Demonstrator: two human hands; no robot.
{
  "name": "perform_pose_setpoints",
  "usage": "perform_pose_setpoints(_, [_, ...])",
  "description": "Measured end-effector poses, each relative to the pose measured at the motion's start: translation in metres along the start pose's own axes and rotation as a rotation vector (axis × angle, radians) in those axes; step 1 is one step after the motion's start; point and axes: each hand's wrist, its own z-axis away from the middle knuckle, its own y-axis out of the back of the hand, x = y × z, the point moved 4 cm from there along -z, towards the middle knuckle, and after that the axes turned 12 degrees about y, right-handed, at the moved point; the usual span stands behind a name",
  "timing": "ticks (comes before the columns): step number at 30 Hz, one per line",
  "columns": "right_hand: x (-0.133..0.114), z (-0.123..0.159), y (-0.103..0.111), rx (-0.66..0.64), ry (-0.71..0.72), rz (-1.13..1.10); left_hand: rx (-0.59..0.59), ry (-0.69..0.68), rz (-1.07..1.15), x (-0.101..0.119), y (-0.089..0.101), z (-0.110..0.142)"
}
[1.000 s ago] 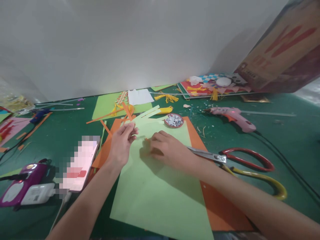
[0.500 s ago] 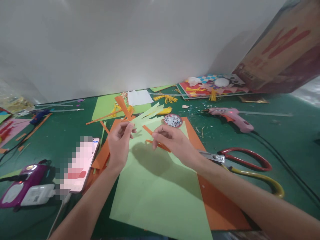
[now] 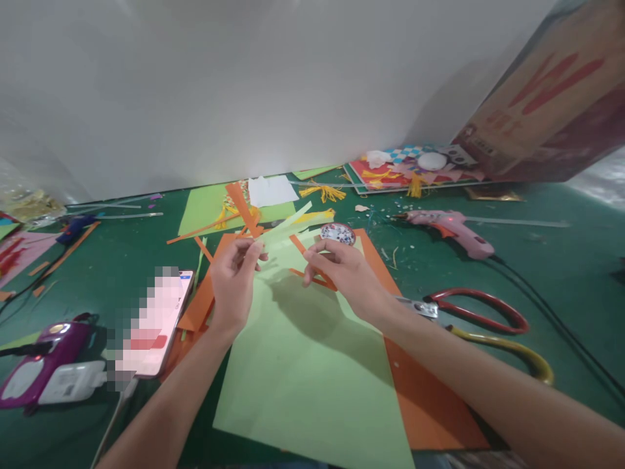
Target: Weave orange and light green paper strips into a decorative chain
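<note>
My left hand (image 3: 234, 280) is raised above the table, its fingers pinched on a bunch of light green and orange paper strips (image 3: 278, 228) that fan out up and to the right. Close beside it my right hand (image 3: 342, 273) is closed on thin orange paper strips (image 3: 312, 277), lifted a little off the paper. Under both hands lies a large light green sheet (image 3: 303, 378) on top of an orange sheet (image 3: 430, 410).
Big scissors (image 3: 478, 319) with red and yellow handles lie right of my right arm. A pink glue gun (image 3: 452, 228) with a cable lies farther back. A phone (image 3: 151, 322) and a purple device (image 3: 46, 365) sit at the left. A small dish of beads (image 3: 338, 232) and paper scraps lie beyond my hands.
My right hand rose from the green sheet with orange strips in its fingers and came up next to my left hand. My left hand lifted its bunch of strips slightly.
</note>
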Motion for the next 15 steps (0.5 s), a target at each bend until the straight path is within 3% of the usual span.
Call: perform_pose_setpoints(15, [-0.002, 0.0014, -0.0031, -0.059, 0.167, 0.067, -0.1, 0.024, -0.009, -0.0029, -0.0041, 0.0012])
